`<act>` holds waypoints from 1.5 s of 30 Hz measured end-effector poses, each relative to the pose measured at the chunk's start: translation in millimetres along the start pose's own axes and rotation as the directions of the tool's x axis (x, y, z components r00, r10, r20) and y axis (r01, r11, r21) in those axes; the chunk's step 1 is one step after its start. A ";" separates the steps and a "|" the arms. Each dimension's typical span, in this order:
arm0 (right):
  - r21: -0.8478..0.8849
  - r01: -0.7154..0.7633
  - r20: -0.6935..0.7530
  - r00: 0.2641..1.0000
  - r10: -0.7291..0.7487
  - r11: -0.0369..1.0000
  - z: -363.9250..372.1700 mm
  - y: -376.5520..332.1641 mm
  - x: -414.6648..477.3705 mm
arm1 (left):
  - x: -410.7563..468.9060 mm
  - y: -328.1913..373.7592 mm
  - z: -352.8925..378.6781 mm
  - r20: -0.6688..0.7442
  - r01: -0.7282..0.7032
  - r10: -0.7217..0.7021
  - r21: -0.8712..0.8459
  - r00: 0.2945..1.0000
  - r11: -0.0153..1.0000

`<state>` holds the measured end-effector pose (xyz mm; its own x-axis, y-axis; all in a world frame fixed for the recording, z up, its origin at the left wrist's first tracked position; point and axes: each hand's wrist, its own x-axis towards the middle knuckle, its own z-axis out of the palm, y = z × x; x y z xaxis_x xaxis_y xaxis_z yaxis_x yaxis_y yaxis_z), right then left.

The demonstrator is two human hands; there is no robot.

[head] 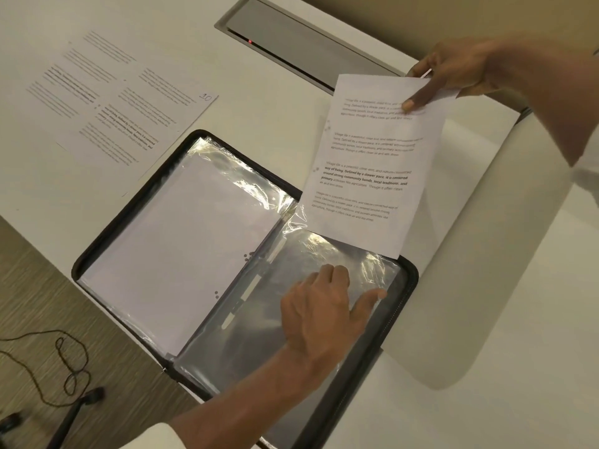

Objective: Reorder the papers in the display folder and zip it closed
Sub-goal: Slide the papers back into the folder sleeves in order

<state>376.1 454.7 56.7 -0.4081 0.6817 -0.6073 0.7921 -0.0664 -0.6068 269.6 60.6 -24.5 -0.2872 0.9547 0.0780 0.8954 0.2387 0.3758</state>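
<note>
A black zip display folder (409, 286) lies open on the white table, its clear plastic sleeves spread to both sides. The left side holds sleeves with white sheets (181, 247) face down. My left hand (324, 315) rests on the clear sleeve (259, 345) of the right side, fingers curled at its top edge. My right hand (453, 72) pinches the top of a printed paper (366, 170) and holds it above the folder's upper right corner, its lower edge at the sleeve's opening.
Several printed papers (120, 102) lie spread on the table beyond the folder, one marked 10. A grey cable-port lid (301, 40) is set into the table at the back. A dark cord (58, 361) lies on the floor at the left, beyond the table's edge.
</note>
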 end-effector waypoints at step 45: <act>0.806 -0.351 -0.126 0.685 0.718 0.476 97.9 41.1 -65.5 | 270.8 -59.2 6.0 0.539 0.274 -0.124 -0.207 0.833 0.939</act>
<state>390.9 336.1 21.4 0.3461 0.5108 -0.7869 0.1549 -0.8584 -0.4891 140.8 306.0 -31.1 -0.1668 0.8616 -0.4794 0.6918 0.4488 0.5657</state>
